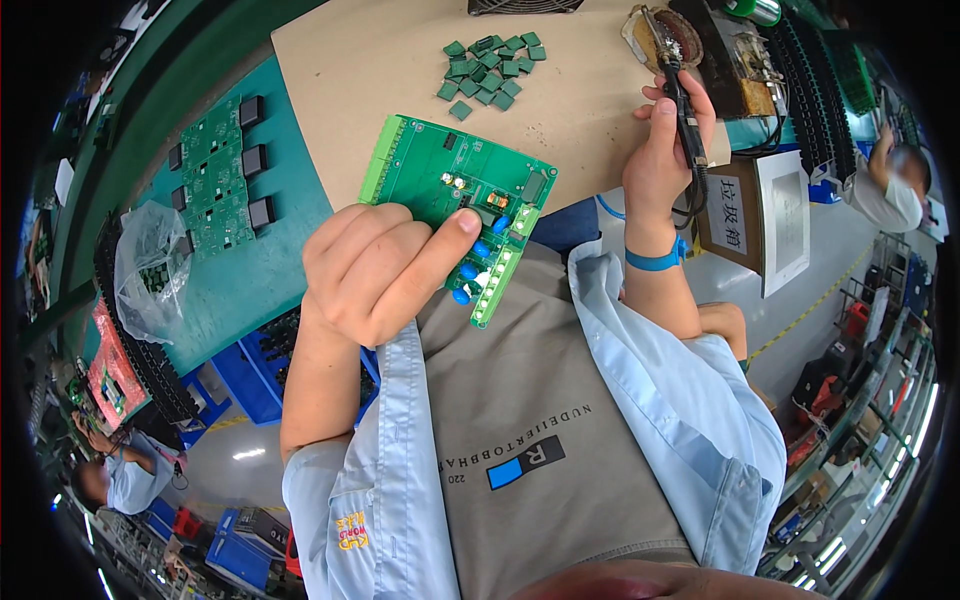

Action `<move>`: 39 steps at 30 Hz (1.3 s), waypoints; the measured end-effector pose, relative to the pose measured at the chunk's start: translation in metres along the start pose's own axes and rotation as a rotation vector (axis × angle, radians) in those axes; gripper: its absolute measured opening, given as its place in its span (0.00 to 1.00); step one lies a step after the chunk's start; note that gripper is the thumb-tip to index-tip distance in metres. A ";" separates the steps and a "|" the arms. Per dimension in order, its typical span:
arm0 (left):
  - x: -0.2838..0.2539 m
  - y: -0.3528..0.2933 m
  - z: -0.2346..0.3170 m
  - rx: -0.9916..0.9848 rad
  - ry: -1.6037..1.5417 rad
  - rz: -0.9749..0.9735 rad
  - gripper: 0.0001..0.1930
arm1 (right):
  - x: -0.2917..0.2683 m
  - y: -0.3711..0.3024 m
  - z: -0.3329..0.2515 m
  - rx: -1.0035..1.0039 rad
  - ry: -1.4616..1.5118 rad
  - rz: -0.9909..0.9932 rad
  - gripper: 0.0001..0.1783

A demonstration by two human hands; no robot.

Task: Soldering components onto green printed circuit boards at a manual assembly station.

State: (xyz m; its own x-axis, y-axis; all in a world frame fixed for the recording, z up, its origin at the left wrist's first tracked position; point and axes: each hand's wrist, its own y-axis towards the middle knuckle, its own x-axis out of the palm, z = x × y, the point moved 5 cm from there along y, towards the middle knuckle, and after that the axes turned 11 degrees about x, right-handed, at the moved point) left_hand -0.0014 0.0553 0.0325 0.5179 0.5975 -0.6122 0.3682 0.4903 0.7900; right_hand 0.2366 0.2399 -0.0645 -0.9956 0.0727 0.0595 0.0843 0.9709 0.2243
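Note:
My left hand (375,265) grips a green circuit board (430,165) at its near left part, the index finger lying across its face and the thumb hidden. The board is tilted above the near edge of the work surface. Light green terminal blocks line two of its edges, and blue disc components (481,248) stand near its right side. In my right hand (658,150) is a black soldering iron (686,125), held like a pen. Its far end points at a round, stained dish (640,42) at the back right. A blue band (655,260) circles my right wrist.
Small green square pieces (490,70) lie heaped on the brown board (350,75). Several populated circuit boards (215,180) and a clear plastic bag (150,265) rest on the green mat at left. A cardboard box (735,215) stands at right. Two other people work farther off.

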 end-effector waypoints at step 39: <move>-0.026 -0.168 -0.426 -1.699 -1.288 0.392 0.19 | -0.012 -0.005 -0.016 -0.221 -0.204 0.128 0.20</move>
State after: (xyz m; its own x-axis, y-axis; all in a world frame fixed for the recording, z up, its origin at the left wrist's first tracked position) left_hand -0.4060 0.2277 -0.0985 0.7371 0.4962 0.4588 -0.3349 0.8579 -0.3897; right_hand 0.2492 0.2306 -0.0511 -0.9622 0.2570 -0.0901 0.1941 0.8793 0.4349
